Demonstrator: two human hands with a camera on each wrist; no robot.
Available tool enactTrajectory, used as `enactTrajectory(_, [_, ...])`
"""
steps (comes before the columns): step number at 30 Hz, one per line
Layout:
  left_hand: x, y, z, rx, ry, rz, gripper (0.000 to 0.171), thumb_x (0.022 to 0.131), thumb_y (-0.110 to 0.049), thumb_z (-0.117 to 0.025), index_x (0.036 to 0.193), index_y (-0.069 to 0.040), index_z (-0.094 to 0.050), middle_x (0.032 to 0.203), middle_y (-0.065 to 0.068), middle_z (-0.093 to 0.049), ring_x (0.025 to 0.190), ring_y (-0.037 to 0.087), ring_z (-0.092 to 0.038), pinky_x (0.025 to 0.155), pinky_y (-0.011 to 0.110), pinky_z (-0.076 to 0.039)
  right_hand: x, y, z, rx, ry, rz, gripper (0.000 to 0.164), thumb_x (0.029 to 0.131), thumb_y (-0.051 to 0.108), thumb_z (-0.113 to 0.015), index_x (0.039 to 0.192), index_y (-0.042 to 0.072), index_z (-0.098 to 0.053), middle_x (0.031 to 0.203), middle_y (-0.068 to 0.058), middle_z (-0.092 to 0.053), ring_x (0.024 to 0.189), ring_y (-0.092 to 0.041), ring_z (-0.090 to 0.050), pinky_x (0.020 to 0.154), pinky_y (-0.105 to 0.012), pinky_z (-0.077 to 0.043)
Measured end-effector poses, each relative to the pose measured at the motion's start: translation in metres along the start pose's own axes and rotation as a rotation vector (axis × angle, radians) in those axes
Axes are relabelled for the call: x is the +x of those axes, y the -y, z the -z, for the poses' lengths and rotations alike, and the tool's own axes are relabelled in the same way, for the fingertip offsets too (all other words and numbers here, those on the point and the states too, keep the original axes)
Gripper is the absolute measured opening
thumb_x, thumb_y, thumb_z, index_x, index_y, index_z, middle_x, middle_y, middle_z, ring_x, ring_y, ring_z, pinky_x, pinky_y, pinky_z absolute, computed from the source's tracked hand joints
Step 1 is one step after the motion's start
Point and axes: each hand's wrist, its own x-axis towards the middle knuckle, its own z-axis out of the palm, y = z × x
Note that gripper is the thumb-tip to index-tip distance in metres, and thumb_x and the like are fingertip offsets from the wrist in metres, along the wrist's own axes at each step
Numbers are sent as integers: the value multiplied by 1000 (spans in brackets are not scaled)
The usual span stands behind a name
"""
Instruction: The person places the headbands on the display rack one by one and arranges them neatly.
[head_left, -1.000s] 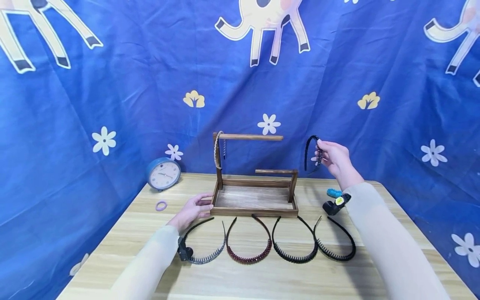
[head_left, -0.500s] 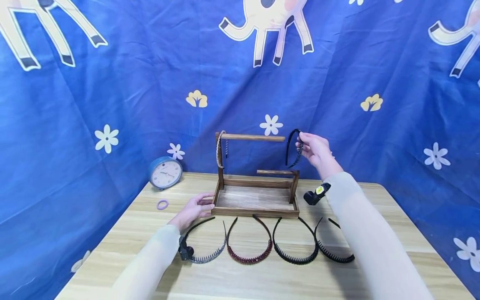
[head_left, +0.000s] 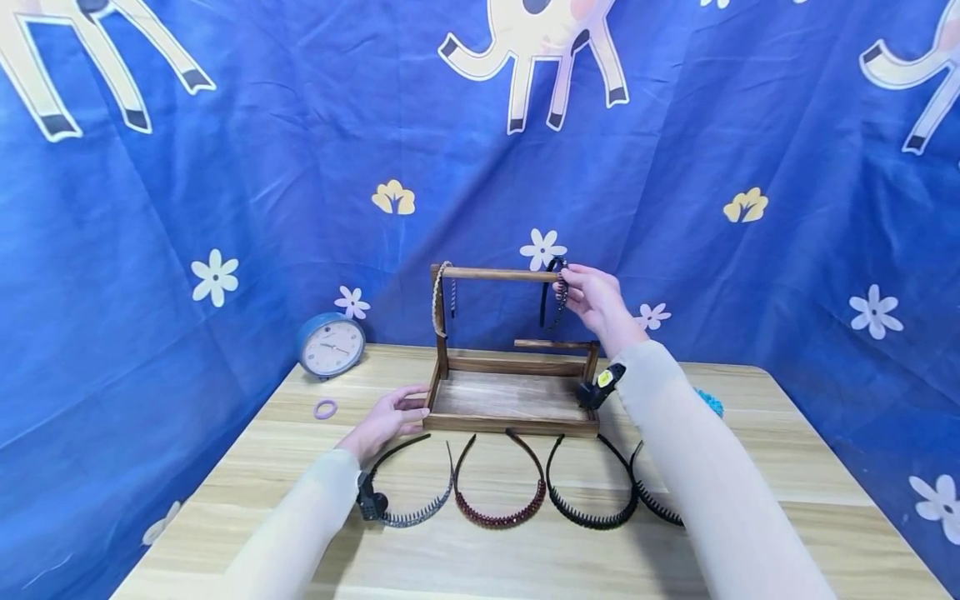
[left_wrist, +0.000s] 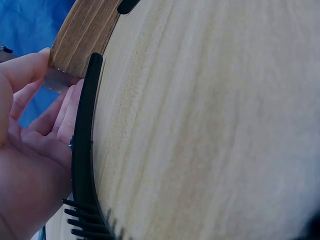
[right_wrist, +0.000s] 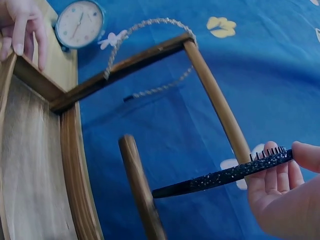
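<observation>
Black headband (right_wrist: pixel 220 177) reaches upper bar (head_left: pixel 498 274)
Pinched by the right hand (head_left: pixel 596 302), it has moved left to the bar's free end; hanging seems under way. Left hand (head_left: pixel 386 423), fingers spread, touches the rack (head_left: pixel 510 426).

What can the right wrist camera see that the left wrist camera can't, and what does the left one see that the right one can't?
Only the right wrist view shows the clock and the right hand holding the sparkly headband.

Only the left wrist view shows the dark headband on the table.

Both show the left hand at the rack, some table and the blue cloth.
</observation>
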Motion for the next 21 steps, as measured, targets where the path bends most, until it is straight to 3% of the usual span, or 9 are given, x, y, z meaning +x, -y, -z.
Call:
enactTrajectory(6, [-1,2,-1,-4,2,-3,56,88,1,-58,139,-1,-37,134,30,-38,111,36,-51,89,44,-50,0,-12,-19,-4,41,-24,40,89,-3,-57,128,1,-52,105,-11,-62,65,-13,-65,83,-29,-53])
enactTrajectory(13, [-2,4,1,-15,7,-3,58,87,0,-60,139,-2,-36,135,30,-38,112,36,-50,90,44,-50,1,-26,-42,9,71,-37,42,88,-6,-57,129,2,-53,116,-15,-60,66,-14,-65,77,-27,-55])
enactTrajectory(21, [-1,1,1,-5,11,-6,58,87,-1,-60,140,-3,-36,135,30,-37,112,37,-50,90,43,-50,5,-45,-64,21,133,-33,44,88,-8,-56,130,2,-52,125,-15,-56,84,-20,-66,86,-29,-52])
